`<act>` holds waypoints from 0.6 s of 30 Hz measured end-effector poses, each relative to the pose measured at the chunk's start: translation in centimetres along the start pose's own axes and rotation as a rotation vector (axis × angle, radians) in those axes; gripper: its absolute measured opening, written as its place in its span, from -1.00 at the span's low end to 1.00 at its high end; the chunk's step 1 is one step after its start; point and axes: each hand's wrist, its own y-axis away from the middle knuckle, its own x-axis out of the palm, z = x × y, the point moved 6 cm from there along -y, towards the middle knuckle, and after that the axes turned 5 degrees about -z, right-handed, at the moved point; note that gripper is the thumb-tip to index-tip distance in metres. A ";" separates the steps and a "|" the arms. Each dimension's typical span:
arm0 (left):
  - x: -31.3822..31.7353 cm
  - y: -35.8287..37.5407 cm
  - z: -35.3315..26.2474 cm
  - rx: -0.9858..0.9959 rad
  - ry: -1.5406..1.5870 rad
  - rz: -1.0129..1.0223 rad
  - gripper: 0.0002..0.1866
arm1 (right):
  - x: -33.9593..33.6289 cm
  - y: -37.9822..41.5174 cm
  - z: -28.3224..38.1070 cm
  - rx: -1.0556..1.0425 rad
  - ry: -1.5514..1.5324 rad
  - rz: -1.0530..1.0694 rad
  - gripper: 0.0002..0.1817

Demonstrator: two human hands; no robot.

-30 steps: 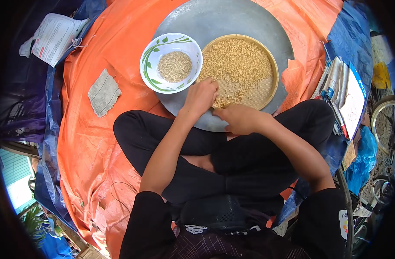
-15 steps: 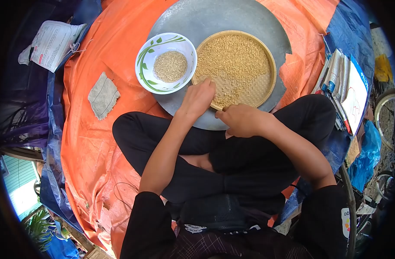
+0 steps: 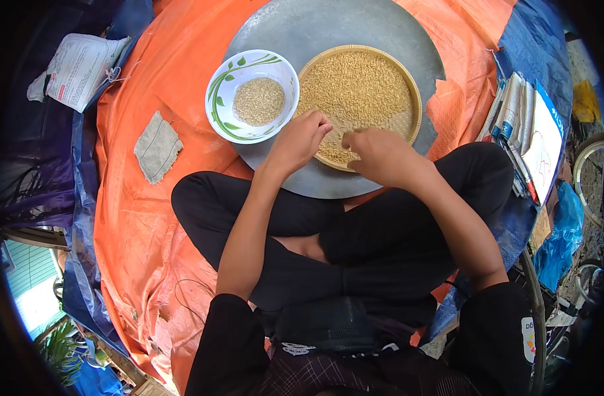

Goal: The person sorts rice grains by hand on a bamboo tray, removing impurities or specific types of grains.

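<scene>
A round woven bamboo tray [image 3: 417, 99] holds a layer of golden unhusked rice grains [image 3: 361, 82], thick at the far side and thin near me. My left hand [image 3: 303, 140] is over its near left rim, thumb and fingertips pinched together; anything between them is too small to make out. Over the near part of the tray, my right hand [image 3: 384, 157] has bent fingers, its thumb apart from them. Just left of the tray, a white bowl with green leaf patterns [image 3: 217, 99] contains paler grains [image 3: 259, 102].
Tray and bowl rest on a round grey metal sheet [image 3: 275, 30] on an orange tarp [image 3: 143, 264]. A grey cloth scrap [image 3: 158, 148] lies at left. Folded sacks [image 3: 520, 125] are at right, and a white printed sack [image 3: 87, 66] lies upper left. My crossed legs [image 3: 249, 204] border the sheet.
My right hand has lifted from the tray's near rim and moved up over the grains, its thumb parting from the fingers. My left hand has shifted slightly, its fingertips now turned right.
</scene>
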 end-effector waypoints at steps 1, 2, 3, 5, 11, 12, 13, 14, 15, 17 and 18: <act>-0.6 -0.1 -0.3 -0.015 0.079 -0.027 -0.80 | -1.1 -0.4 -0.3 0.018 -0.106 -0.116 -0.64; -1.1 -0.3 -0.6 -0.030 0.158 -0.054 -0.79 | -2.3 -0.7 -0.7 0.037 -0.212 -0.232 -0.66; -1.6 -0.3 -1.1 -0.061 0.246 -0.076 -0.78 | -3.3 -0.8 -0.9 0.055 -0.318 -0.349 -0.68; -2.5 0.0 -2.0 -0.121 0.420 -0.123 -0.75 | -4.8 -0.7 -0.2 -0.028 -0.532 -0.473 -0.67; -4.1 0.5 -3.9 -0.019 0.457 -0.211 -0.71 | -4.7 -1.0 0.7 -0.154 -0.846 -0.627 -0.59; -4.1 0.5 -4.2 -0.002 0.447 -0.213 -0.71 | -4.6 -1.0 0.7 -0.166 -0.863 -0.642 -0.58; -4.2 0.5 -4.5 0.017 0.435 -0.215 -0.72 | -4.6 -1.0 0.8 -0.168 -0.864 -0.645 -0.58; -4.2 0.5 -4.7 0.035 0.424 -0.217 -0.73 | -4.6 -1.0 0.9 -0.171 -0.866 -0.647 -0.58; -4.2 0.5 -4.8 0.049 0.410 -0.219 -0.73 | -4.6 -1.0 1.0 -0.173 -0.867 -0.650 -0.57; -4.2 0.5 -5.0 0.075 0.381 -0.225 -0.73 | -4.5 -1.0 0.9 -0.176 -0.878 -0.656 -0.56; -4.1 0.5 -4.9 0.072 0.358 -0.220 -0.75 | -4.5 -1.1 0.8 -0.178 -0.884 -0.659 -0.56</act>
